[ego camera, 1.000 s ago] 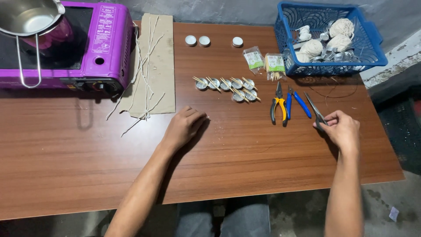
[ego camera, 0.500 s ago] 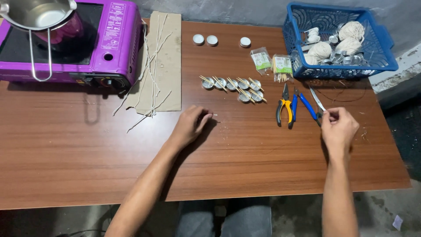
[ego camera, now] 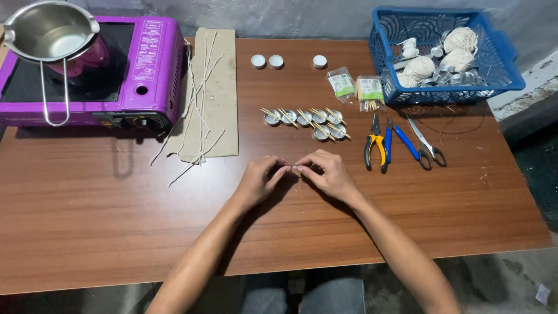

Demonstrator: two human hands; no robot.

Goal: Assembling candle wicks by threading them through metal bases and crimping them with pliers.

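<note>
Hands meeting at mid-surface: left hand (ego camera: pixel 260 179) and right hand (ego camera: pixel 329 174) fingertip to fingertip, pinching one small pale piece (ego camera: pixel 297 169) between them, too small to tell what kind. Each grip pressed together on that piece, held just above the brown wooden surface (ego camera: pixel 104 221).

Beyond the hands, toward the far edge: seven small metal cups (ego camera: pixel 304 117) in a staggered row, each crossed by thin sticks. Farther still from the hands, three white-filled tealight cups (ego camera: pixel 276 60) near the far edge, two close together and one apart.

Right of the hands: three tools lying side by side, namely yellow-handled pliers (ego camera: pixel 375 143), blue-handled pliers (ego camera: pixel 399 139) and scissors (ego camera: pixel 427 143). Beyond the tools, two small clear packets (ego camera: pixel 356 86), touching the foot of one blue plastic basket (ego camera: pixel 388 59) holding balls of pale string and metal bits.

Left of the hands and farther back: one strip of cardboard (ego camera: pixel 216 87) strewn with thin pale wicks, too tangled to count. Just beside the cardboard, one purple portable stove (ego camera: pixel 148 70), carrying one steel pouring pot (ego camera: pixel 51 32) with its wire handle hanging over the front.
</note>
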